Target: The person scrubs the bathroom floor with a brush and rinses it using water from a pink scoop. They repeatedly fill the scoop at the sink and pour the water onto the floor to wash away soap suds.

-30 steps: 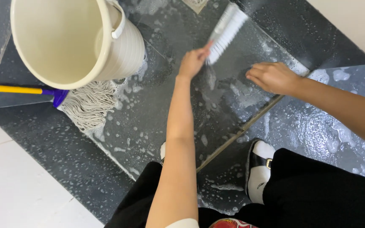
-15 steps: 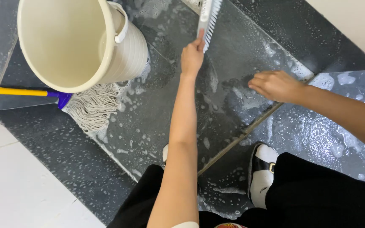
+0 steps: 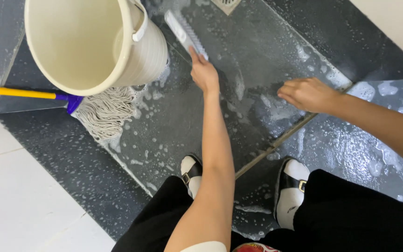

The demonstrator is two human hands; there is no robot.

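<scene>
- The left hand [image 3: 204, 73] grips the brush [image 3: 185, 34], which has swung left since half a second ago and now lies on the wet floor [image 3: 257, 56] beside the bucket [image 3: 94, 42].
- The right hand [image 3: 308, 94] stays flat on the tiles, fingers loosely spread, apparently empty.
- A mop [image 3: 101, 112] lies under the bucket; a drain [image 3: 226, 4] sits beyond.

The left hand [image 3: 204, 72] reaches far forward on a straight arm, fingers closed in a grip. The right hand [image 3: 308, 94] lies flat, palm down, fingers spread, its forearm coming in from the right.
</scene>
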